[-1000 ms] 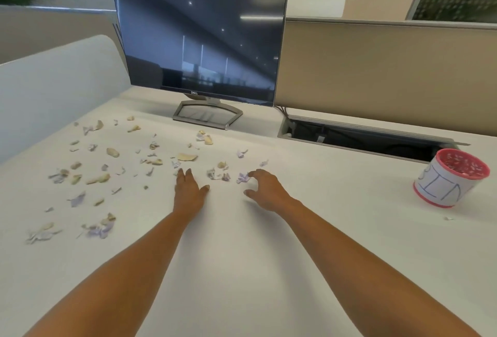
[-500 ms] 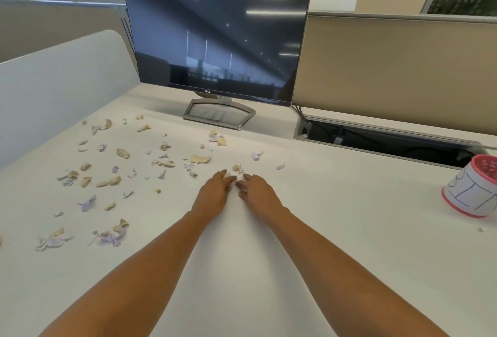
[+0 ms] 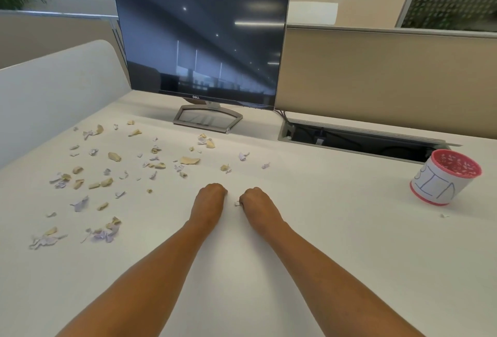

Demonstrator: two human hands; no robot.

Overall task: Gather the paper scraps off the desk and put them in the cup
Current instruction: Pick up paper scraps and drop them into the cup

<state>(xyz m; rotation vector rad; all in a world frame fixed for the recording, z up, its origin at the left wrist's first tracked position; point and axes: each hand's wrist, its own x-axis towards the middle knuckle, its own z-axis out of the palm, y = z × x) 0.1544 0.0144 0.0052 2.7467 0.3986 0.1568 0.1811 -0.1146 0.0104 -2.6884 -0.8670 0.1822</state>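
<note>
Left hand (image 3: 209,202) and right hand (image 3: 255,203) rest fisted on the bench (image 3: 322,242), apparently closed round paper scraps (image 3: 237,203); one white bit shows at the right. The cup (image 3: 441,188) stands well to the right with some scraps inside. Most scraps are scattered on the left: judged early.

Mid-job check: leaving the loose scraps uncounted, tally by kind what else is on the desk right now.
Monitor: 1
Cup: 1
Cable slot: 1
Hands: 2, left hand and right hand, both curled; the right pinches a scrap
Total: 5
</note>
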